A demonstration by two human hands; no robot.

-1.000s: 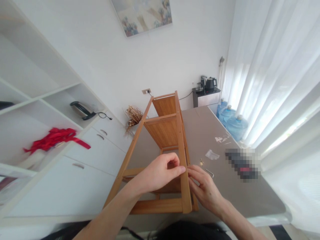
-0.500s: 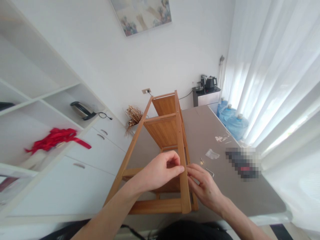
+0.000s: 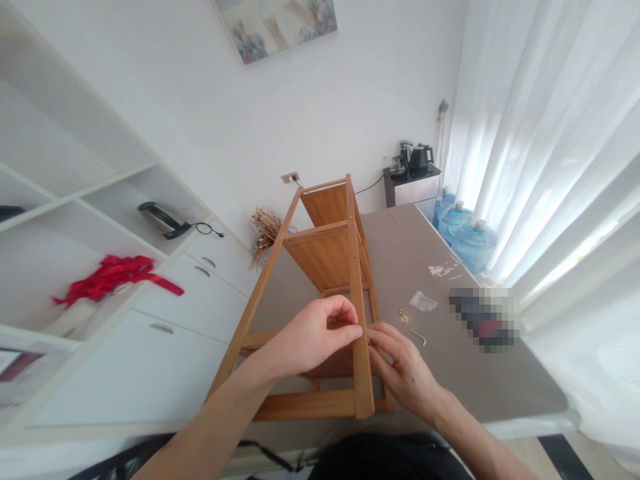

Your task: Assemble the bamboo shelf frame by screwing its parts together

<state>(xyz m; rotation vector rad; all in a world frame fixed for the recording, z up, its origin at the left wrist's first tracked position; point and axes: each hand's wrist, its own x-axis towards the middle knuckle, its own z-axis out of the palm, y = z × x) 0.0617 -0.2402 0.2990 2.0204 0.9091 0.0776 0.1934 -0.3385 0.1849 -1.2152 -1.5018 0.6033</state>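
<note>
A slatted wooden shelf rack (image 3: pixel 320 257) lies on its side on the grey table (image 3: pixel 475 387), its posts running away from me. My left hand (image 3: pixel 320 337) is closed around the near part of its right-hand post (image 3: pixel 356 293), thumb pressed on the top face. On the outer side of that post, my right hand (image 3: pixel 403 363) has its fingers pinched together against the wood; whatever sits between the fingertips is hidden. To the right of this hand lie an Allen key (image 3: pixel 417 337) and a few small metal fittings (image 3: pixel 403 316).
A clear plastic bag (image 3: pixel 423 302) and white scraps (image 3: pixel 443 271) lie on the table, beside a blurred-out dark object (image 3: pixel 483 320). Blue water bottles (image 3: pixel 473 245) stand by the curtain. White cabinets (image 3: pixel 150 360) line the left side. Dried stems (image 3: pixel 265 230) stand behind the rack.
The view has shifted slightly, so the rack and table sit a little higher and further left. Both hands keep their places on the post, with only slight finger movement on the right.
</note>
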